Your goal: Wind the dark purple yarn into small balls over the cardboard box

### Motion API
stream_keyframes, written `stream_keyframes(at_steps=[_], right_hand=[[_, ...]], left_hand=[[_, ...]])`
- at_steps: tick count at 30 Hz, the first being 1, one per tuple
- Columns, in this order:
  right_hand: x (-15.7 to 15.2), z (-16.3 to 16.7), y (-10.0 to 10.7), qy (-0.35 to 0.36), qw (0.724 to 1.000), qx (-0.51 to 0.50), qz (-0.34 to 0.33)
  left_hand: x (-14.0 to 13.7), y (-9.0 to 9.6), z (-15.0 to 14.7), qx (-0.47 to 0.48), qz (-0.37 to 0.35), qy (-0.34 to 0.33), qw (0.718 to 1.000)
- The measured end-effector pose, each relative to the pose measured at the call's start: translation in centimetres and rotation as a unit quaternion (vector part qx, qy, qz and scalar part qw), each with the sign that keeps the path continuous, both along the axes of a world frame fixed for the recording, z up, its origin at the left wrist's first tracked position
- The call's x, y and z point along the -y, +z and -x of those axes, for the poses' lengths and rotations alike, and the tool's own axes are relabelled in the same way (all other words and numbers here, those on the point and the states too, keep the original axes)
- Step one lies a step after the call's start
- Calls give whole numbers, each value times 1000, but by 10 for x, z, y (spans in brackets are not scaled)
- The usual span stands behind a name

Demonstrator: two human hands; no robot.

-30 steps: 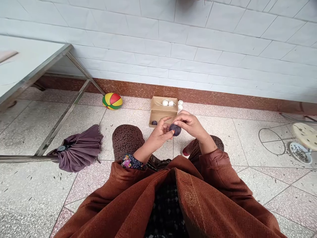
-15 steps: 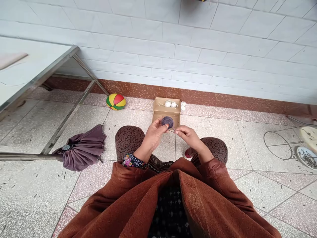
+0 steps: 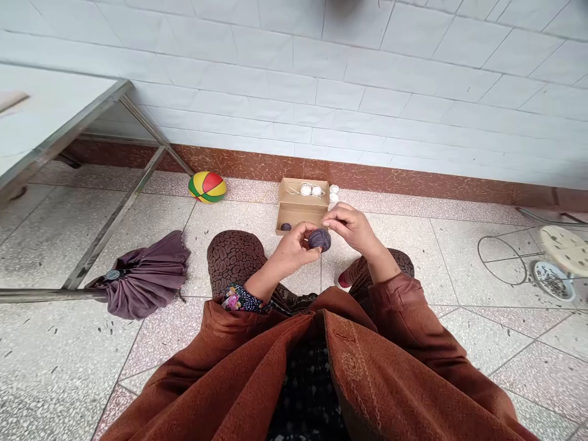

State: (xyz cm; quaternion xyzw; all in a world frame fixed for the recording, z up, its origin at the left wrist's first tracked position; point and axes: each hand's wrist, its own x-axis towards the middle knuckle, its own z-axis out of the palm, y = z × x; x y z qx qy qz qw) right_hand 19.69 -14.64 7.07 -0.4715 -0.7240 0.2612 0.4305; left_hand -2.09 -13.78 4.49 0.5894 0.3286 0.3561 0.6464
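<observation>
A: Biggest first?
B: Tiled wall [image 3: 220,67], white-topped table [image 3: 59,101], purple umbrella [image 3: 149,272], open cardboard box [image 3: 309,213] on floor.
A: Hands?
B: Left hand [image 3: 289,250] closed round dark purple yarn ball [image 3: 320,241]; right hand [image 3: 352,228] pinched narrow.
A: Ball's where?
B: Between hands, near side of box. Smaller dark ball [image 3: 285,226] inside box.
A: Right's got?
B: The yarn ball's thin strand [image 3: 324,227].

Upper left, a white-topped, metal-framed table [image 3: 59,107]; left of centre, a red-yellow-green ball [image 3: 207,187] and a folded purple fabric umbrella [image 3: 149,272].
</observation>
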Motion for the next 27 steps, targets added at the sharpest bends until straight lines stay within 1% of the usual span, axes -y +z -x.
stream_keyframes(at_steps=[1,3,5,7,9,10,11,13,16,18,21,23,25,27], right_hand=[[-5,1,-7,-6,1000,-14,11],[-11,5,-28,-19,998,-47,35],[-8,12,-51,-33,994,-80,63],[1,19,-70,-37,992,-91,83],[14,23,-82,-38,991,-86,100],[21,24,-85,-37,991,-79,101],[28,24,-85,-32,992,-70,100],[40,22,-80,-11,995,-46,87],[55,18,-60,37,998,-8,60],[58,14,-42,50,998,14,39],[47,9,-18,23,999,38,1],[31,5,-9,-1,999,41,-19],[12,2,-9,-18,999,26,-24],[-2,3,-17,-39,999,0,-12]], left_hand=[[1,2,0,24,15,-18,999],[2,4,-1,82,54,-26,995],[0,5,-2,132,101,-12,986],[-4,5,-2,154,140,7,978],[-9,3,-1,155,162,33,974],[-11,1,0,152,165,50,973],[-14,-1,0,147,164,71,973],[-17,-6,2,129,148,111,974],[-18,-15,2,80,98,159,979],[-17,-19,1,32,57,164,984],[-11,-18,-1,-27,7,125,992],[-5,-13,-2,-26,-6,65,998],[1,-7,-3,15,3,-8,1000],[5,-1,-3,83,26,-50,995]])
